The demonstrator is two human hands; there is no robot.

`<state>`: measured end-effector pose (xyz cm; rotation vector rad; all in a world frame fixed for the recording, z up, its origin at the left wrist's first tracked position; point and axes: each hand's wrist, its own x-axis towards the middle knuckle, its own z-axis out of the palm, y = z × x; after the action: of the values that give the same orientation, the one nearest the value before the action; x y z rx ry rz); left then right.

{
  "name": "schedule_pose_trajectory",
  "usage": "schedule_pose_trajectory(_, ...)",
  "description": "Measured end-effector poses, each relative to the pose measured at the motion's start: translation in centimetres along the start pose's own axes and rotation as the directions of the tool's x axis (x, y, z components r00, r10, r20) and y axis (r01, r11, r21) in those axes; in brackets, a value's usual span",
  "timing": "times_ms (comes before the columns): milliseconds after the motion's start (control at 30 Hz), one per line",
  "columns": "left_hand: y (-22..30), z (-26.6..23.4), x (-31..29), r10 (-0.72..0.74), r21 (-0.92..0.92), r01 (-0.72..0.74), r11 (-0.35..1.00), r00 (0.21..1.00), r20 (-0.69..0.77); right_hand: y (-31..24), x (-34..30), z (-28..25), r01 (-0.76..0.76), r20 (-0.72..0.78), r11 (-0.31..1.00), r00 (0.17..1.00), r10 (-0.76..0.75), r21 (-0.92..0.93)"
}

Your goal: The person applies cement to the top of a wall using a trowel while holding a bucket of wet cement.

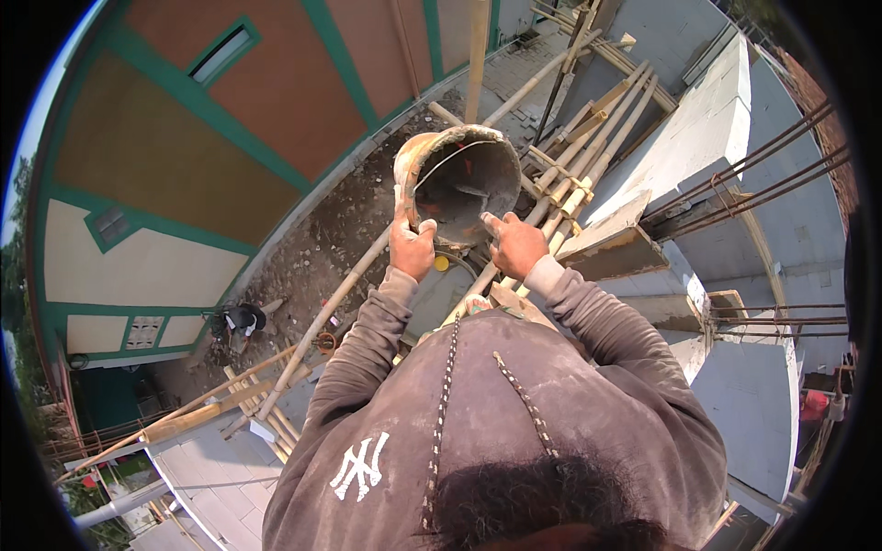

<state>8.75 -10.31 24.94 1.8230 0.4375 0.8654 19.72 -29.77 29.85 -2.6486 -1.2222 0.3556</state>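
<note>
A worn, mortar-crusted bucket (446,195) is held out in front of me, tilted so that its mouth faces me. Grey residue coats its inside, and a thin wire handle (446,162) crosses the opening. My left hand (412,248) is closed on the near left of the rim, with the thumb over the edge. On the near right of the rim, my right hand (517,244) is closed too, its fingertips at the inner edge. Part of the right hand's grip is hidden behind the bucket wall.
Bamboo poles (602,138) form scaffolding ahead and right, and another pole (326,317) slants down on the left. Rebar (749,188) juts from a pale block wall (684,138) on the right. Far below left, a person (241,320) is near a painted wall (165,174).
</note>
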Motion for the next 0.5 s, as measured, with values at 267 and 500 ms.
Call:
schedule_pose_trajectory(267, 1.8, 0.0, 1.4, -0.019, -0.170, 0.014, 0.985, 0.999, -0.032, -1.8, 4.1, -0.3, -0.021, -0.151, 0.998, 0.989, 0.012, -0.058)
schedule_pose_trajectory(500, 1.1, -3.3, 2.5, -0.371, -0.518, 0.375, 0.769, 0.921, 0.117, -3.1, 3.8, -4.3, 0.133, -0.246, 0.984, 0.964, -0.100, 0.121)
